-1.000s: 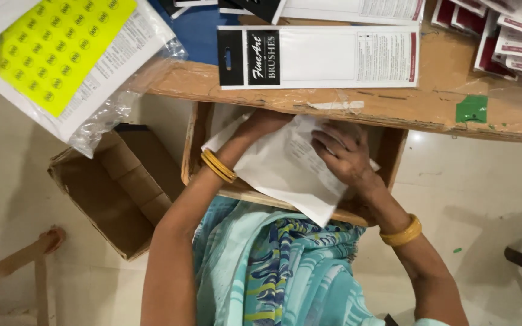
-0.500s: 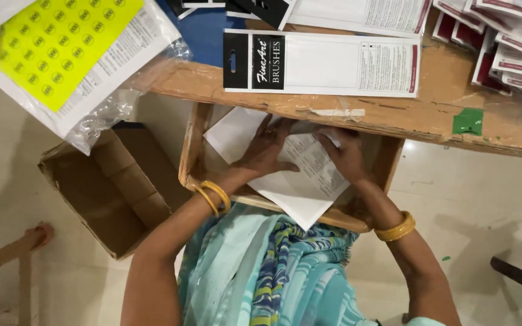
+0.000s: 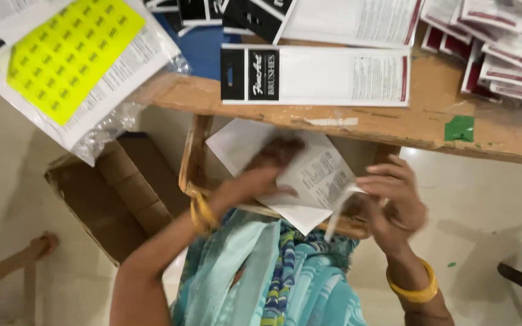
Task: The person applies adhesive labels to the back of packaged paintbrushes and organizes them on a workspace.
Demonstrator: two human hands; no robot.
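Under a worn wooden table [image 3: 394, 124] sits a wooden tray [image 3: 191, 163] with white printed sheets [image 3: 318, 172] in it. My left hand [image 3: 267, 172], blurred with motion, lies on top of those sheets with its fingers reaching toward the back of the tray. My right hand [image 3: 394, 202] is at the tray's right side and pinches a thin white sheet [image 3: 336, 214], seen nearly edge-on, lifted off the pile. Both wrists carry yellow bangles. My patterned turquoise clothing fills the bottom middle.
On the table lie a long black-and-white card pack [image 3: 315, 75], a yellow sticker sheet in a plastic sleeve [image 3: 67, 57] and piles of red-and-white packs [image 3: 502, 48]. A green tape patch [image 3: 459, 128] marks the table edge. An open cardboard box [image 3: 104, 193] stands on the floor at left.
My right hand has pulled back out of the tray to the right with one sheet. My left hand has moved further over the pile.
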